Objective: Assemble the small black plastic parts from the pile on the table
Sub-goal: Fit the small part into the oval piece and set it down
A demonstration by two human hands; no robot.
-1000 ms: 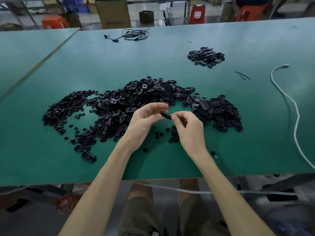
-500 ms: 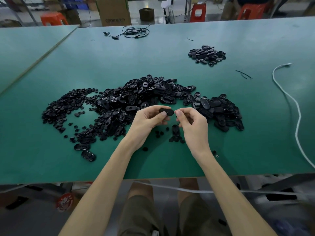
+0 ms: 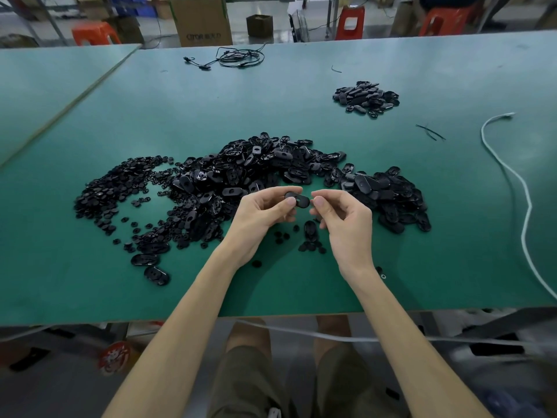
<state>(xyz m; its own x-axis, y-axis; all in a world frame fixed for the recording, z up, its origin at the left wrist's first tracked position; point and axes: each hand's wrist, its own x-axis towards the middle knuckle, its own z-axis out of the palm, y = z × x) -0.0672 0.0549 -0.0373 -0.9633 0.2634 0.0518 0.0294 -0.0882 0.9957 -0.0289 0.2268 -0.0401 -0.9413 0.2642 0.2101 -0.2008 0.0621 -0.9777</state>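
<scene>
The left hand [image 3: 265,214] pinched a black oval part [image 3: 297,199] between thumb and forefinger, holding it above the green table [image 3: 301,95]; the right hand [image 3: 343,218] had its thumb and forefinger pressed together right at the part's right end, though whether they gripped the part itself or some smaller piece could not be told; both hands hovered just in front of the main pile [image 3: 256,176] of black plastic parts, which spread in a broad arc across the middle of the table; its left side was made of small round pieces, its middle and right of larger oval shells; a few loose pieces [image 3: 310,236] lay on the table under the hands; a smaller pile [image 3: 366,98] of oval parts sat well apart, farther back on the right; a white cable [image 3: 512,182] snaked along the right edge; a tangle of black wire [image 3: 238,57] lay near the far edge; a cardboard box [image 3: 200,21] and orange stools [image 3: 95,33] stood on the floor beyond.
</scene>
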